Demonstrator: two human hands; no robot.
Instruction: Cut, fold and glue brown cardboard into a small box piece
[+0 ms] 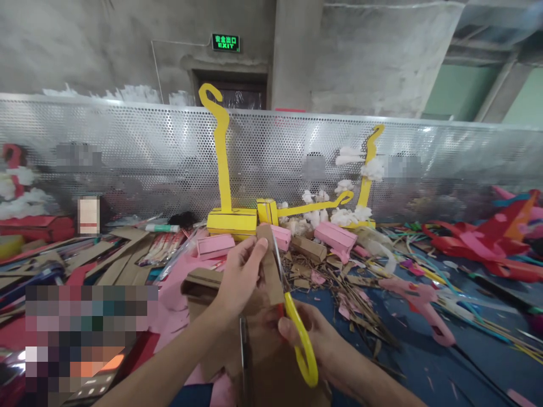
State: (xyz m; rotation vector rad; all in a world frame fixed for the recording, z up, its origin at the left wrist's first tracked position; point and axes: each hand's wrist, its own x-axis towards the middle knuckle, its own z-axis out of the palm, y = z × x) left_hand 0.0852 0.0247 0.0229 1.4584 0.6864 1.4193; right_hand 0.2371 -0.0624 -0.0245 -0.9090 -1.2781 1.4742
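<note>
Left hand (241,277) is sitting at frame center, fingers wrapped shut around a brown cardboard piece (271,271), thumb tip pressing near its top edge. The cardboard is standing roughly upright, rising from lower center up toward mid-frame.

Right hand (316,336) is sitting lower center-right, closed on the yellow-handled scissors (297,330), fingers going through the yellow loop. The blades are pointing up along the right edge of the cardboard, touching it; can't tell how far the blades are parted.

A dark thin object, hanging down in front of the left wrist at bottom center, is too blurred to identify.

Around it:
- Blue table surface (424,350) is showing on the right, littered with cardboard scraps (339,282) just right of the hands.
- Pink paper sheet (169,305) is lying under and left of the left forearm.
- Pink paper boxes (335,234) are sitting just above the hands at mid-frame.
- Yellow hook-shaped cardboard figure (223,164) on a yellow block is standing upper center, with a second, smaller yellow hook (368,164) to its right, white cotton tufts (352,215) bunching around it.
- Perforated metal panel (127,152) is running across the back.
- Red paper pieces (487,237) are piling at the right edge.
- Green exit sign (225,42) is glowing at top center.
</note>
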